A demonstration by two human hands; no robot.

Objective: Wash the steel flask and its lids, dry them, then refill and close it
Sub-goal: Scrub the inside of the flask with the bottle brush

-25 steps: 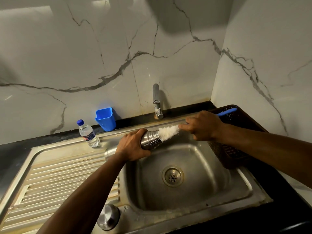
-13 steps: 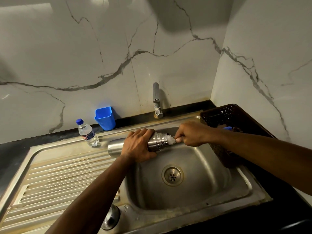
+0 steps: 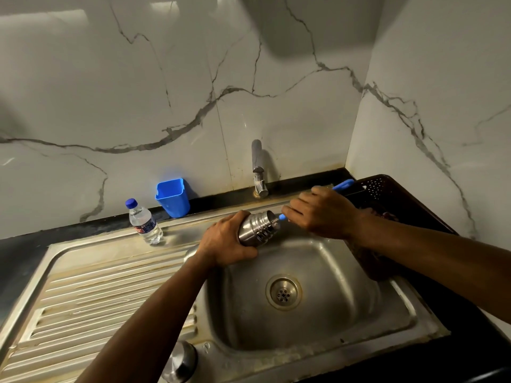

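The left hand (image 3: 229, 241) grips the flask (image 3: 255, 226) sideways over the sink (image 3: 359, 299); the right hand (image 3: 322, 211) pinches the brush (image 3: 343, 185). Best twist while stroking deep.

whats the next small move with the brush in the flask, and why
Probably draw the bottle brush partway back out along the flask's axis, then push in again. The right hand grips its blue handle, with the bristles almost wholly inside the mouth of the steel flask, which the left hand holds tilted over the sink. Scrubbing looks unfinished, and the tap shows no water running.
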